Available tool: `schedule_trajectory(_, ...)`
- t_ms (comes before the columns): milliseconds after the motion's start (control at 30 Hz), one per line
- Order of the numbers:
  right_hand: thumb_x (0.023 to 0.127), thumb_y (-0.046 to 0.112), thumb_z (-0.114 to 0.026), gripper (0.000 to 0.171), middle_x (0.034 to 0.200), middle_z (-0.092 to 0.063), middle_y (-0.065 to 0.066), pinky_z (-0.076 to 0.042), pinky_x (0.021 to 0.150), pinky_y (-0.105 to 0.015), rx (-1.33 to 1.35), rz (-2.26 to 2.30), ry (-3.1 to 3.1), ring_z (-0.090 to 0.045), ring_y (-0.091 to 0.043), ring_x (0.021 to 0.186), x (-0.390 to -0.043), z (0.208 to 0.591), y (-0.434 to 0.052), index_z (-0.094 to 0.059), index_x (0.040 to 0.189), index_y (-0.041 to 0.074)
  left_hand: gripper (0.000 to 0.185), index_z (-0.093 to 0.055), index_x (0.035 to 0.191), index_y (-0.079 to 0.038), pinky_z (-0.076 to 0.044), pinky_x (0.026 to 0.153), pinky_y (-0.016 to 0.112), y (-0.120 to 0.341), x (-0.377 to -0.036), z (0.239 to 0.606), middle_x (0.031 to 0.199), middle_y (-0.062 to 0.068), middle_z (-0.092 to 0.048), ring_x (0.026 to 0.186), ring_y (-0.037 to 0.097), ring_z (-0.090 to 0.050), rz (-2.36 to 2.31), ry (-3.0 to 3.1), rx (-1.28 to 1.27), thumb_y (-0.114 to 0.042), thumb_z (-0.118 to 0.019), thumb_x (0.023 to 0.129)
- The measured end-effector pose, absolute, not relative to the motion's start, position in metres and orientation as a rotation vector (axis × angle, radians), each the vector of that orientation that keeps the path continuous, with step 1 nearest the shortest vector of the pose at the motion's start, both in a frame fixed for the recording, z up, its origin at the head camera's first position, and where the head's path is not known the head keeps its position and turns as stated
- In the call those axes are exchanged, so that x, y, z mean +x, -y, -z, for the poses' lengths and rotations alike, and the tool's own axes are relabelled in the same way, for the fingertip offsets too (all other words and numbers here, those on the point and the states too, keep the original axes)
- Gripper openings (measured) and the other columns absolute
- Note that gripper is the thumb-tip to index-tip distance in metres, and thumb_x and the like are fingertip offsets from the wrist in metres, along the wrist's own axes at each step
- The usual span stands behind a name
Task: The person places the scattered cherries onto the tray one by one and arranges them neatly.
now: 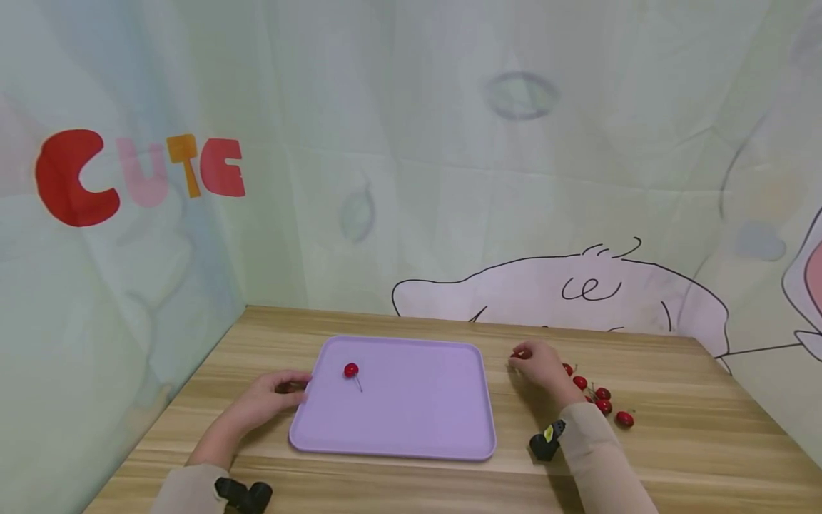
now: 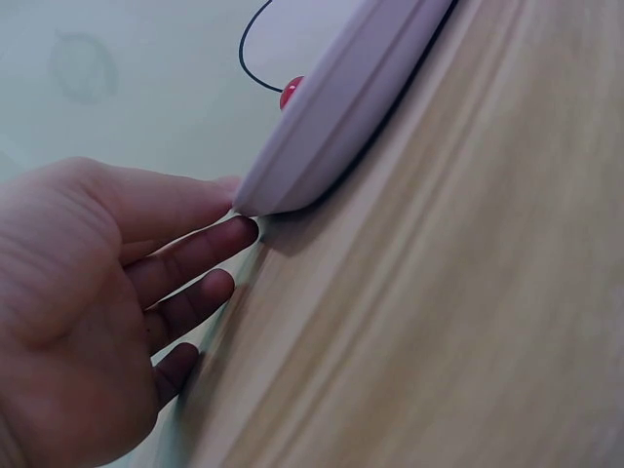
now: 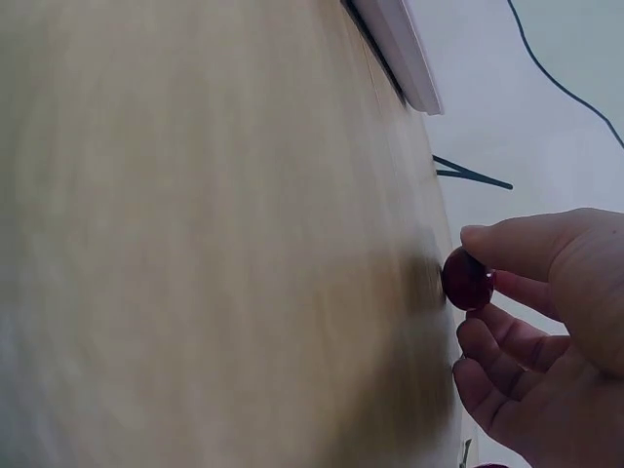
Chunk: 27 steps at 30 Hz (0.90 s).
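A lilac tray (image 1: 398,421) lies on the wooden table with one red cherry (image 1: 351,370) on it, stem toward the front. At the tray's left edge, my left hand (image 1: 272,396) pinches the rim; in the left wrist view the thumb (image 2: 210,195) is on the rim and the index fingertip is just under it. My right hand (image 1: 541,364), to the right of the tray, holds a dark red cherry (image 3: 468,280) between thumb and fingers, close to the tabletop. Several more cherries (image 1: 603,406) with stems lie beside the right wrist, some partly hidden by it.
The wooden table (image 1: 385,489) runs back to a printed curtain (image 1: 398,157) with a cartoon figure and coloured letters. Another curtain side rises along the table's left edge. A black wrist camera (image 1: 544,444) is on the right sleeve, another (image 1: 247,494) on the left.
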State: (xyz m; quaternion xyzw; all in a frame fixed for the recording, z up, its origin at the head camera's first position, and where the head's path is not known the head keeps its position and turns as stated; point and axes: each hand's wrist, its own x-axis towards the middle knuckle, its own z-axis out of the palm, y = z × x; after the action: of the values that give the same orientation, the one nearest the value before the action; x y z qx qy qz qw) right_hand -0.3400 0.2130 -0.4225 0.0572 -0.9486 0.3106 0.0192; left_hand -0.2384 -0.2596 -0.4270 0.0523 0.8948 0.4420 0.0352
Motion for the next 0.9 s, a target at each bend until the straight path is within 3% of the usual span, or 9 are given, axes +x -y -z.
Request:
schedule_trajectory(467,0.093,0.018,-0.062,0.033,0.113,-0.063,-0.018,-0.052,0.083,-0.044,0.173,-1.045,2.928,-0.058,-0.031,0.101,-0.335,0.398,-0.198,-0.062,0.120,-0.001,0.040,-0.059,0.126,0.004,-0.044,0.096,0.051,0.260,-0.239,0.426,0.125,0.020,-0.060,0.109,0.030,-0.055,-1.363,-2.741,0.151,-0.012,-0.065,0.090)
schedule_trajectory(900,0.091,0.015,-0.066,0.026,0.106,-0.060,-0.014,-0.053,0.079,-0.038,0.408,-1.100,2.797,-0.059,-0.026,0.095,-0.333,0.365,-0.140,-0.066,0.112,0.000,0.039,-0.059,0.125,0.004,-0.045,0.095,0.049,0.260,-0.239,0.428,0.124,0.021,-0.060,0.109,0.031,-0.056,-1.365,-2.750,0.171,-0.011,-0.065,0.090)
